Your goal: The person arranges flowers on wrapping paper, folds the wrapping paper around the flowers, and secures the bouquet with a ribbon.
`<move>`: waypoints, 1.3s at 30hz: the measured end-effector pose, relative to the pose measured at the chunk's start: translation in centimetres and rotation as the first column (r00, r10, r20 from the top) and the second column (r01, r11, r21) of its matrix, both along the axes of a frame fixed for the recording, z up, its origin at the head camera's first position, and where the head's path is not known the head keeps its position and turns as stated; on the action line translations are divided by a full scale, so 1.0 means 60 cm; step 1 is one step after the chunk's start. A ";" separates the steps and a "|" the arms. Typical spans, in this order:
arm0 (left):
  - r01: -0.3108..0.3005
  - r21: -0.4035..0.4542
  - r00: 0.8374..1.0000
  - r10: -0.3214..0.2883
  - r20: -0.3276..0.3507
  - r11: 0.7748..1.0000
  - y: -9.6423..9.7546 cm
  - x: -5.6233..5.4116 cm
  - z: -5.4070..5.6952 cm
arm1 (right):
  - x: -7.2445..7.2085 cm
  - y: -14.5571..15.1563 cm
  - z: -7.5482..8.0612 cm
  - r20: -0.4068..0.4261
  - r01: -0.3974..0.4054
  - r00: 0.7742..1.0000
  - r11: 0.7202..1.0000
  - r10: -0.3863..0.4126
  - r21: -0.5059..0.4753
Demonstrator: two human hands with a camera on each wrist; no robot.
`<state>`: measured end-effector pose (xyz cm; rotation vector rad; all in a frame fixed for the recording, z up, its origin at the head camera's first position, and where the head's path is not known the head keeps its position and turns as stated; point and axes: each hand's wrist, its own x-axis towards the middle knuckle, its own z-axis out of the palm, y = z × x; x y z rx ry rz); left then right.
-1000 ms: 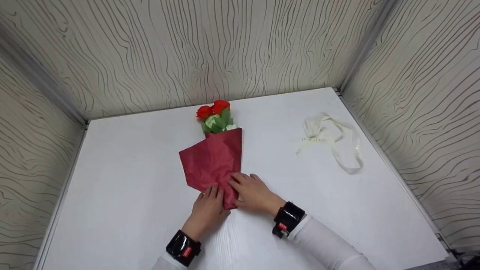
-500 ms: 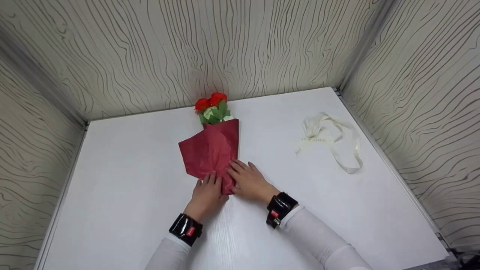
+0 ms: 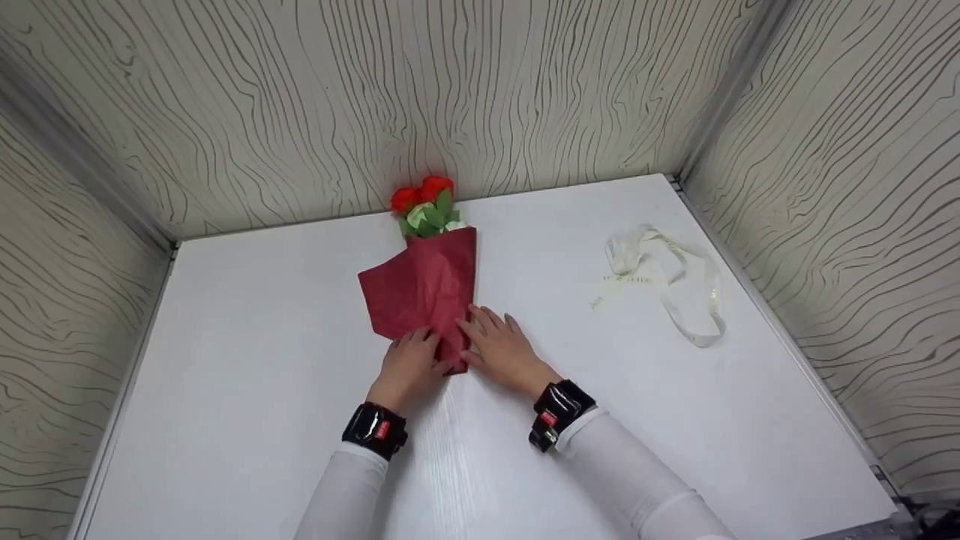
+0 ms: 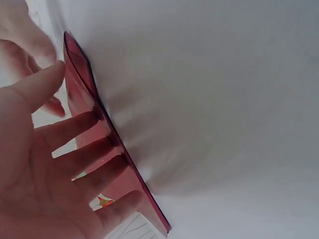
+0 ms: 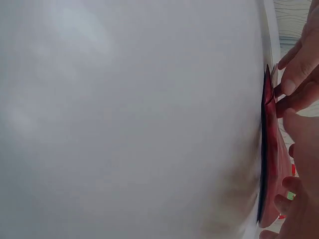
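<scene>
A bouquet wrapped in dark red paper (image 3: 427,281) lies on the white table, its blooms toward the back wall. Two red roses (image 3: 437,189), a pale green flower (image 3: 420,215) and green leaves show above the wrap. My left hand (image 3: 407,369) rests on the paper's narrow lower end from the left. From the right, my right hand (image 3: 504,355) touches the same part. In the left wrist view, the left fingers (image 4: 82,149) stretch fairly straight across the paper. At the right wrist view's edge, the right hand (image 5: 305,169) is partly cut off. Stems are hidden inside the wrap.
A loose cream ribbon (image 3: 709,304) with printed lettering lies on the right side of the white table (image 3: 247,397). Patterned walls (image 3: 480,97) enclose the table at the back and both sides.
The bouquet has slid away toward the back wall, both hands moving along with it. Its roses now overlap the wall in view. The ribbon has stayed in place.
</scene>
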<state>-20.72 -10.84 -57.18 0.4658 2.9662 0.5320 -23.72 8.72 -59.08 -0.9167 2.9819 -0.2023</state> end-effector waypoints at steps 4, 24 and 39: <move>-0.025 0.041 1.000 0.024 0.015 0.999 -0.002 0.000 -0.001 | -0.001 0.033 0.002 0.043 0.105 0.994 0.992 -0.102 -0.075; -0.003 0.148 0.997 0.014 -0.073 0.989 -0.045 0.039 -0.003 | -0.048 0.252 0.000 0.042 0.620 0.783 0.772 -0.621 -0.143; 0.008 0.427 0.996 0.031 -0.084 0.904 -0.021 0.044 0.027 | -0.033 0.159 0.029 -0.034 0.459 0.863 0.809 -0.505 -0.366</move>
